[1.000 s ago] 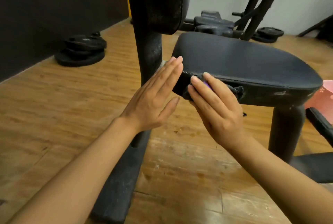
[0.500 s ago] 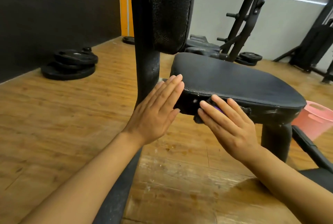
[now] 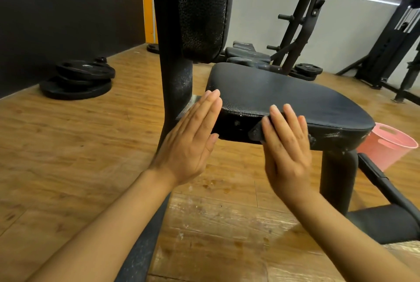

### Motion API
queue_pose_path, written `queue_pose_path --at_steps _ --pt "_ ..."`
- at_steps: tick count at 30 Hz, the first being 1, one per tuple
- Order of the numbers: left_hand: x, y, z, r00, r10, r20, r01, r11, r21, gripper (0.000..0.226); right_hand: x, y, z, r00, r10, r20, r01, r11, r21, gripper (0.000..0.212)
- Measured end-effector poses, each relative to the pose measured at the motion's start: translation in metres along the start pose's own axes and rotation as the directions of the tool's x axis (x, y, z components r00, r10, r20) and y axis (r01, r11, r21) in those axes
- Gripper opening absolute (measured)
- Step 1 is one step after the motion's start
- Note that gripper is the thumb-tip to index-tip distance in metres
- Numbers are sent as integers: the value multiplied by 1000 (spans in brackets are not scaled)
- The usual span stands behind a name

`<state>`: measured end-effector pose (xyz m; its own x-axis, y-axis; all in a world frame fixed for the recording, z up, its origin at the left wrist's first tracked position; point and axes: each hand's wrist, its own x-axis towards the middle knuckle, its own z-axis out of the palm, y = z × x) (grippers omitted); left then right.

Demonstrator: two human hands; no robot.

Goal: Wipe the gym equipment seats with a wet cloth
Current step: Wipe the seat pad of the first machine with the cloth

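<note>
Item, foreground: two bare forearms reaching forward over a wooden floor (image 3: 68, 145); left hand (image 3: 188, 143), fingers straight and together, flat against the near-left corner of the seat (image 3: 284, 97), grasping nothing; right hand (image 3: 286, 145), fingers likewise extended, pressing a dark cloth (image 3: 255, 133) flat against the seat's near side edge (only the cloth's left corner shows, the rest lies under the palm). Item, the relation that governs the next stroke: the near edge runs left to right, long axis across the view; unwiped edge extends rightward from the right hand toward the scuffed right corner, so the right hand is the nearer and, in judgement, would slide along that axis while the left steadies. Item, middle ground: black upright post and textured backrest pad (image 3: 202, 9) above the seat's left end; pink bucket (image 3: 391, 145) on the floor just beyond the seat's right corner. Item, background: stacked weight plates (image 3: 79, 79) at left by a dark wall; black racks (image 3: 302, 20) at right.
</note>
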<state>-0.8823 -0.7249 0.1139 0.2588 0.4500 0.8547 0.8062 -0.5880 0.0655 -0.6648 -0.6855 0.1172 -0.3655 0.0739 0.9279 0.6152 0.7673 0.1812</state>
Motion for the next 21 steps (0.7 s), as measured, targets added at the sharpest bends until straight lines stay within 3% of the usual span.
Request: queue_pose_path --at_steps 6,11,17,21 --pt "2 -2 -1 1000 0 -14 0 1000 -19 53 32 -47 35 999 -37 -39 40 997 72 34" --pt "-2 5 5 999 -40 -29 40 999 18 52 -5 -6 5 995 -81 53 81 997 10 50" --pt "-3 10 5 996 -75 -41 75 997 10 51 -10 -20 22 992 111 -58 -115 991 -66 55" --pt "-1 10 7 994 -93 -53 91 995 -33 53 32 -57 44 975 156 -158 -158 987 0 43"
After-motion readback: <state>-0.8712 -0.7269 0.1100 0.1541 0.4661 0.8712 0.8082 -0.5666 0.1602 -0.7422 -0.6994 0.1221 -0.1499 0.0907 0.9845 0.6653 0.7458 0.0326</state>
